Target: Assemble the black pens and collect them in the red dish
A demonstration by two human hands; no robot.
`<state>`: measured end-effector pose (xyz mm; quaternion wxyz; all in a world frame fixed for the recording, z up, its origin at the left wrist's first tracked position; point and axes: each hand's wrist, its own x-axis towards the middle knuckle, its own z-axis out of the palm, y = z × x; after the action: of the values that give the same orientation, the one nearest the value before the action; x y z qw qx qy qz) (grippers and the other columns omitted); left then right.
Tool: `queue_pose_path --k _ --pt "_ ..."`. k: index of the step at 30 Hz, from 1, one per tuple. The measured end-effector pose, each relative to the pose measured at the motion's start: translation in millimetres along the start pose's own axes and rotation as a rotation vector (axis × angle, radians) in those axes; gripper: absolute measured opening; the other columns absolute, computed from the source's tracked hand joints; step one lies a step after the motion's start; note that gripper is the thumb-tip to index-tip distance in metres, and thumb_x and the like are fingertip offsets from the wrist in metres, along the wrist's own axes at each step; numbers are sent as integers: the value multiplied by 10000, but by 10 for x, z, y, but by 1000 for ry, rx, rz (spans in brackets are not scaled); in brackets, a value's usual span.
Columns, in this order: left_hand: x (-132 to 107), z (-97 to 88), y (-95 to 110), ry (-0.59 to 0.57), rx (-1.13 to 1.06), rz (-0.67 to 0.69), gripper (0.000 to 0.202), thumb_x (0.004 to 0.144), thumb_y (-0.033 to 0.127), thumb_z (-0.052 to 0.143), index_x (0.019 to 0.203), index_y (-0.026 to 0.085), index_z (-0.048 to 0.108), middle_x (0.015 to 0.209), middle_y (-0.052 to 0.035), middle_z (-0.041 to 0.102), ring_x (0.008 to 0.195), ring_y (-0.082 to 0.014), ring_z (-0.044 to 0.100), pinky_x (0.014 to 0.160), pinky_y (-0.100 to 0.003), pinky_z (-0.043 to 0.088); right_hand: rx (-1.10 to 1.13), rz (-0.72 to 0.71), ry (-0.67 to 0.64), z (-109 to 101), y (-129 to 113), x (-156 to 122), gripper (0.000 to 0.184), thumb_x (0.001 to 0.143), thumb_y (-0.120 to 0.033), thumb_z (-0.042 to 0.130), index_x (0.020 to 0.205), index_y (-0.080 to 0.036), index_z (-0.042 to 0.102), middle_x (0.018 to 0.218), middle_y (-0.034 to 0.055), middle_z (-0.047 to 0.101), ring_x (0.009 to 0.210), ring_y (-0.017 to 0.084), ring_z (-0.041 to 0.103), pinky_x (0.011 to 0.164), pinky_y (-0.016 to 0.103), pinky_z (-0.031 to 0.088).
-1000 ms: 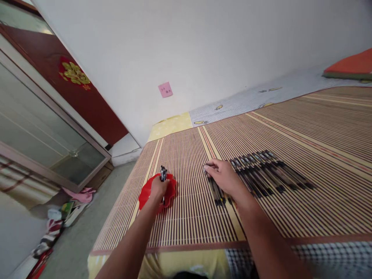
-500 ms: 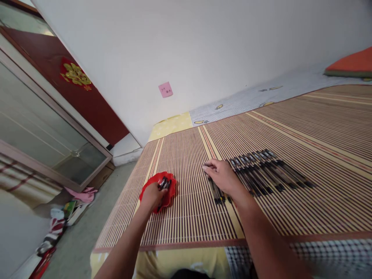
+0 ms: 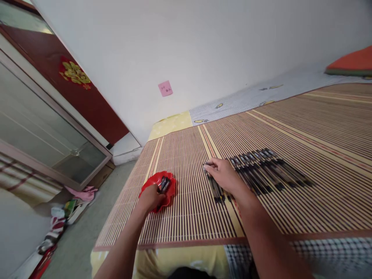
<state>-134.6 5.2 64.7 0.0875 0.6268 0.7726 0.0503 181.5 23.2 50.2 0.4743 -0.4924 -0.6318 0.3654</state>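
My left hand reaches into a red scalloped dish, its fingers curled down among small dark pieces that look like pen caps. What the fingertips hold is hidden. My right hand is closed, thumb and fingers pinched at the upper end of a slim black pen lying on the striped mat. One or two similar pens lie close beside it, partly under the hand. To the right of the hand, several black pens lie side by side in a slanting row.
The striped bamboo mat covers a bed with a patterned sheet. A white wall with a pink note stands behind. An orange folded item lies at the far right. Shoes and cloths lie on the floor at left.
My left hand has drawn back slightly to the left in the dish, showing more of the dark pieces. My right hand has barely moved.
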Motion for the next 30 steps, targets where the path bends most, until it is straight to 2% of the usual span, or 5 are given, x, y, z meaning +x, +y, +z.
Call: queue_pose_path --k 11,16,20,23,30 --pt "-29 110 48 41 -46 -51 266 805 432 699 829 168 671 865 -135 736 857 -310 691 693 -340 455 67 -12 49 -45 62 25 226 848 -362 581 898 -166 681 792 67 697 716 180 663 663 291 515" --pt "-227 -15 241 225 -55 -76 292 830 420 665 966 162 660 966 -176 737 936 -337 686 763 -381 471 151 -13 302 -148 -11 32 239 817 -364 598 883 -148 676 757 68 703 641 175 653 614 294 519" --pt "-471 -55 650 460 -740 -2 342 847 464 598 1002 164 653 913 -112 730 852 -253 689 712 -326 493 351 -17 590 -233 -59 57 241 810 -377 596 893 -159 658 775 57 709 634 159 657 587 273 524" --pt "-589 113 1032 314 -1440 -18 381 759 477 694 962 159 641 808 -57 703 683 -173 662 568 -247 452 413 -10 658 -276 -44 66 233 801 -370 597 878 -160 660 758 45 700 611 144 642 573 262 520" --pt "-519 760 1313 134 -1797 -202 427 566 406 828 826 145 613 614 4 643 482 -102 568 474 -199 386 105 76 245 -285 96 9 281 848 -331 537 957 -142 714 796 62 713 659 169 648 622 280 506"
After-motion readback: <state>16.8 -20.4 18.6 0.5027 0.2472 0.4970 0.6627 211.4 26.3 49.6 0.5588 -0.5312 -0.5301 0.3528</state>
